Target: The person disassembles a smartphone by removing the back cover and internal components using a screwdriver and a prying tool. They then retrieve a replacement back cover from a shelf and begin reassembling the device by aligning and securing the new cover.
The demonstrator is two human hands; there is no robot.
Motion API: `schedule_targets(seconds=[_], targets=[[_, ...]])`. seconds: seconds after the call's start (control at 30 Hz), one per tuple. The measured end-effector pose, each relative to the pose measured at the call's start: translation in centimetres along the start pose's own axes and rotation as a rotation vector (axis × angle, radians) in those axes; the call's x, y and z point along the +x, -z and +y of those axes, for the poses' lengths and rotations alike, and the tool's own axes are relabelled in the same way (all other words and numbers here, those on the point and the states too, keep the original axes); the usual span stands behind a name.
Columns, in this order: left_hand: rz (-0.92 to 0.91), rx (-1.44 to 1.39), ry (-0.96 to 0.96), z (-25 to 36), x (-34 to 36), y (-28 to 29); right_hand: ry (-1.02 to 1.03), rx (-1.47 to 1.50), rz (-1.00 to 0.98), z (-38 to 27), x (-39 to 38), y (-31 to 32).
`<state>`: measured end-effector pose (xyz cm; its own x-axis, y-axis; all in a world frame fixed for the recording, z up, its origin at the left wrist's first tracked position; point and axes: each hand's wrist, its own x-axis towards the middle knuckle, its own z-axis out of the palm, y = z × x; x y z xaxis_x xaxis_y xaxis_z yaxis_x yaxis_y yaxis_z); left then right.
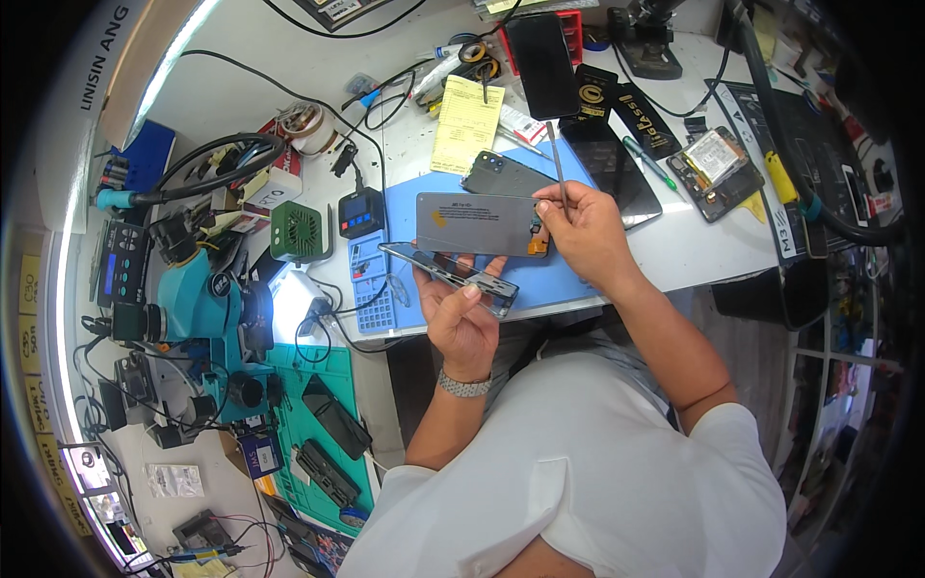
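Fingers (578, 193) are closed on a phone frame (446, 269) (left hand (461, 328)) and a thin tool (557, 154) (right hand (592, 236)), by a grey panel (477, 223); contents of the red bin (573, 39) are obscured; the white bench (708, 255) is crowded.

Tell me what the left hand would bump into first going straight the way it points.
Probably the grey panel, just beyond the phone frame that the left hand holds, though the depth between them is unclear.

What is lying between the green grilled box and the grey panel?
From the box: a small black device, then a black cable and a strip of blue mat before the grey panel; the head view shows it.
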<state>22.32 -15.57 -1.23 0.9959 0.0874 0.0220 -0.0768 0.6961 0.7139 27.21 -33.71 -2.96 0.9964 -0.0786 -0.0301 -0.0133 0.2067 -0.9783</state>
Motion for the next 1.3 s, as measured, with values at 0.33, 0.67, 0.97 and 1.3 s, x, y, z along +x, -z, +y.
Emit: schedule_targets(seconds=[0.33, 0.67, 0.97, 1.3], targets=[[0.000, -0.001, 0.003, -0.01, -0.03, -0.10, -0.018, -0.009, 0.000, -0.36, -0.09, 0.03], [0.000, 0.022, -0.023, -0.12, -0.05, -0.09, -0.018, -0.010, -0.005, -0.33, -0.09, 0.04], [0.005, 0.025, -0.039, -0.15, -0.10, -0.13, -0.027, -0.015, 0.004, -0.58, -0.19, -0.05], [0.008, -0.004, -0.002, -0.10, -0.01, 0.11, -0.011, -0.018, 0.000, -0.26, -0.16, 0.15]])
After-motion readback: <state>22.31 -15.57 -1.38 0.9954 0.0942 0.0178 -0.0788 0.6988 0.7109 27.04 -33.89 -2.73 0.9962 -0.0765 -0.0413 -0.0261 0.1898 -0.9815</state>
